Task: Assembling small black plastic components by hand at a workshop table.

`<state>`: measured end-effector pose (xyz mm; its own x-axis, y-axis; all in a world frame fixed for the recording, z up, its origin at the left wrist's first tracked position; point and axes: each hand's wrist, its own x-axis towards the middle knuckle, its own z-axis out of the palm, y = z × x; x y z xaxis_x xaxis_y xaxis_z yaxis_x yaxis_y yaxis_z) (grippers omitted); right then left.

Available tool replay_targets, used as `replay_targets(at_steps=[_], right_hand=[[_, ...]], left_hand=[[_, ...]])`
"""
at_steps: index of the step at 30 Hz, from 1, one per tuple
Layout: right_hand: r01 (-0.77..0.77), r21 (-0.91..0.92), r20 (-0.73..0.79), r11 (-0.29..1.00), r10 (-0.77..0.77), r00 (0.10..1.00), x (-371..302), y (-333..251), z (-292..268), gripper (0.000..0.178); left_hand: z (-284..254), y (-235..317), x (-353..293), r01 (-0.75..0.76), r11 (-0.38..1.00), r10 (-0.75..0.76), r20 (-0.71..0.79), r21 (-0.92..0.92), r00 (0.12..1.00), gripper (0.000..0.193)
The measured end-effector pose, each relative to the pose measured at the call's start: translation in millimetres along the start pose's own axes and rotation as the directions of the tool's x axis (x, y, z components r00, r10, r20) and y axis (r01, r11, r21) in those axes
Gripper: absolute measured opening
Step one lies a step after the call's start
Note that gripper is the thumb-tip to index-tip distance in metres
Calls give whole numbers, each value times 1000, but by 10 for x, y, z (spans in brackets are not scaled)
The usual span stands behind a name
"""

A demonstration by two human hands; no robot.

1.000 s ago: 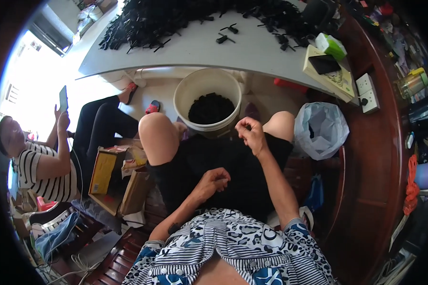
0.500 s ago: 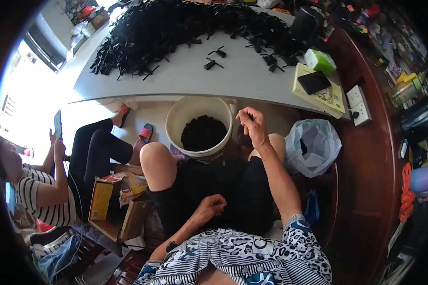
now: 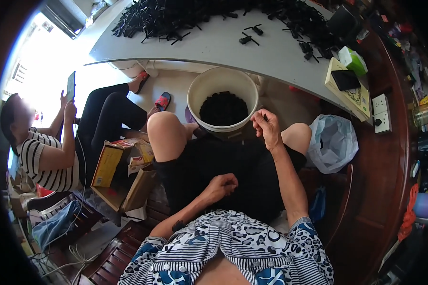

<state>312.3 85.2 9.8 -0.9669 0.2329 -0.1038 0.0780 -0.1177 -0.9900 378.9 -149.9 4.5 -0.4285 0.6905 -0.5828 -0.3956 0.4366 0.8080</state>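
Observation:
My right hand (image 3: 267, 129) is raised just right of a white bucket (image 3: 195, 102), its fingers closed in a pinch. A small black part (image 3: 265, 117) shows at those fingertips. Inside the bucket lies a heap of small black pieces (image 3: 223, 109). Over my lap, my left hand (image 3: 222, 186) is curled, fingers together; whatever it may hold is hidden. On the grey table (image 3: 214, 52) ahead, a large pile of black parts with thin stems (image 3: 176, 19) spreads along the far side. A few loose black parts (image 3: 248, 40) lie nearer its front edge.
A bag-lined bin (image 3: 335, 147) stands right of my knee. A phone (image 3: 345, 80) rests on a book (image 3: 361, 102) at the table's right end, beside a power strip (image 3: 381, 113). At left are an open cardboard box (image 3: 111, 164) and a seated person (image 3: 47, 156) holding a tablet.
The view has shifted, so the table and bucket sit higher and farther right in it. My right hand has drawn back slightly from the bucket toward me. The left hand stays over my lap.

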Motion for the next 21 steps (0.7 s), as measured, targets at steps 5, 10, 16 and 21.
replay_targets(at_steps=[5, 10, 16, 21], right_hand=[[-24, 42, -2, 999, 24, 1000, -81, 162, -11, 33], [-42, 69, -11, 997, 42, 999, -128, 203, -41, 33], [-41, 108, -64, 993, 48, 997, -156, 256, -49, 37], [-78, 85, -70, 993, 84, 994, -160, 278, -77, 37]], left_hand=[[15, 19, -36, -10, 996, 9, 13, 90, 1000, 7], [47, 3, -42, -20, 992, 23, -28, 123, 999, 8], [62, 13, -90, -27, 989, 32, -30, 144, 999, 8], [68, 59, -79, -40, 983, 48, -40, 179, 998, 9]])
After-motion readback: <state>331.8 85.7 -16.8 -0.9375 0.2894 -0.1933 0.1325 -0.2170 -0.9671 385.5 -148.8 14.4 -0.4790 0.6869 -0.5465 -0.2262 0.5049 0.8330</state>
